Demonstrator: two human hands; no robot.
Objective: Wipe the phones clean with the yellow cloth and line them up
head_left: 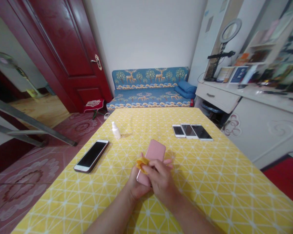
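My left hand [136, 184] holds a smartphone in a pink case [156, 151] tilted up off the yellow tablecloth, with the phone's lower end hidden behind my hands. My right hand [161, 182] lies across the phone, and its fingers press a small yellow cloth [142, 164] against the phone's left edge. Farther up the table, a white spray bottle [116, 131] stands upright. A black-screened smartphone [91, 156] lies to the left, and several more smartphones [189, 131] lie in a row at the far right.
The table [210, 191] has a yellow patterned cloth, with a floor drop at its left edge. Beyond it stand a blue deer-patterned sofa [150, 87] and a dark red door [63, 52]. A white desk with a ring light [230, 31] stands to the right.
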